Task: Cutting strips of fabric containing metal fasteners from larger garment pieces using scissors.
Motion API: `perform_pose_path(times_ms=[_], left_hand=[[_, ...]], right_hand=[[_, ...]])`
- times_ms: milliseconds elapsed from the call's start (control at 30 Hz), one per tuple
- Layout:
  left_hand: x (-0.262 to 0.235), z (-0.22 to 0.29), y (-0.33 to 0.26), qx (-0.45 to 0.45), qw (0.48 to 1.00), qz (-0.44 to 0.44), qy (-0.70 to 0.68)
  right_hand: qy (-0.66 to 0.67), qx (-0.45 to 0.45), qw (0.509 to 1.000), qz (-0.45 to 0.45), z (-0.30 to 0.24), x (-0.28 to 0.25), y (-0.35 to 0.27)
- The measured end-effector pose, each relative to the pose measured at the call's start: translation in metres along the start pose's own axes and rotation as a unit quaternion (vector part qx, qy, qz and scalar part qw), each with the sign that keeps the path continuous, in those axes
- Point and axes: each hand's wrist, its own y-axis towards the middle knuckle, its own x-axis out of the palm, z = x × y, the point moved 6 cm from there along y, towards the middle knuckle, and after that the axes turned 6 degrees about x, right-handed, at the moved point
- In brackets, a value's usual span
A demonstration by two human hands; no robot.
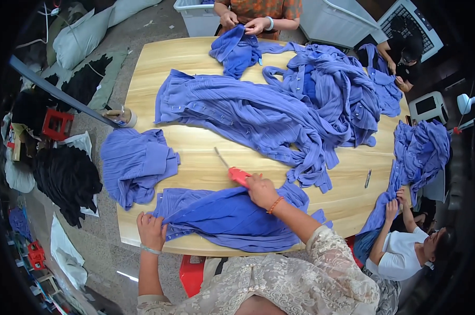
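Observation:
A blue-violet knit cardigan [232,218] lies along the near table edge, partly turned to show its darker blue inside and a row of small buttons. My left hand [152,231] pinches its left corner at the table's edge. Above the garment, my right hand [261,191] is closed round a red-handled tool [239,177] whose thin grey metal end points up and left; its exact kind does not show. Left of these, a folded blue-violet garment [137,163] hangs over the table's edge.
More blue-violet cardigans [248,115] heap across the wooden table [195,142]. Small snips [368,178] lie at right. One person works opposite, two at the right, each handling a garment. A blue-grey pole [64,92] slants in at left, beside a jar [123,116].

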Motion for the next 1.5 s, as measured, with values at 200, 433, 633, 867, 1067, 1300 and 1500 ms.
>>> perform_pose_path(times_ms=[200,433,633,867,1067,1300,1500], left_hand=[[0.003,-0.017,0.0,-0.023,0.996,0.056,0.061],[0.026,-0.025,-0.012,0.013,0.994,0.057,0.09],[0.077,-0.022,-0.059,-0.006,0.998,-0.014,0.065],[0.076,-0.027,-0.068,-0.058,0.997,0.021,0.054],[0.049,-0.043,-0.074,-0.115,0.982,0.128,0.072],[0.09,0.019,-0.092,-0.189,0.973,0.123,-0.049],[0.105,0.059,-0.066,-0.164,0.981,0.099,-0.037]], right_hand=[[-0.027,0.08,0.98,0.182,0.023,-0.145,-0.046],[-0.033,0.009,0.995,0.094,0.03,-0.125,-0.158],[0.038,0.094,0.991,-0.089,0.05,-0.043,-0.217],[0.09,0.131,0.986,-0.044,0.055,-0.05,-0.199],[-0.038,0.104,0.992,-0.066,0.028,-0.042,-0.216],[0.028,0.115,0.993,-0.022,0.02,-0.066,-0.219],[0.066,-0.038,0.993,-0.092,-0.037,-0.065,-0.178]])
